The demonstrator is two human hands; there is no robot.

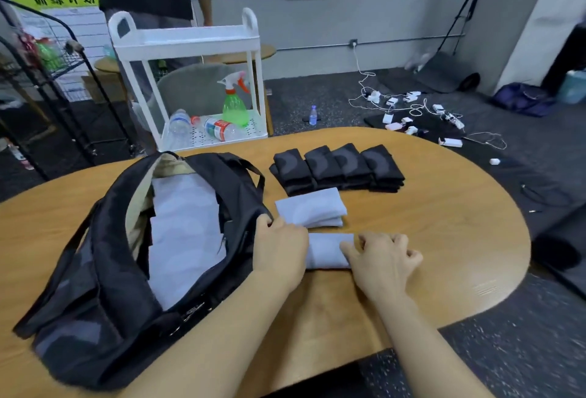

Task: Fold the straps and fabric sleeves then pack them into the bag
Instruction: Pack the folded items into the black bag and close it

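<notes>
Step in hand: we judge that we are finishing the fold on a grey sleeve [326,251] lying on the table [444,239] just right of the bag [104,270], before packing it.
Left hand: our left hand [280,250] lies over the sleeve's left end, against the bag's edge; we cannot tell whether its fingers pinch the cloth or only press it.
Right hand: our right hand [380,263] sits on the sleeve's right end with knuckles bent and fingertips tucked down onto the fabric, apparently gripping it.
Hands together or apart: apart, one at each end of the same sleeve.
Bag: unzipped and gaping, with grey folded pieces already stacked inside.
Next move, as we judge it: lift the folded sleeve with both ends held so that it keeps its shape, then slide it into the opening on top of the grey stack.
Grey sleeves outside the bag: two, the one under our hands and a second folded sleeve [312,210] just behind it.
Grey pieces inside: several overlapping layers; we cannot count them.
Black folded bundles [337,167]: four across, in a row at the far side of the table, each apparently a stack.
</notes>
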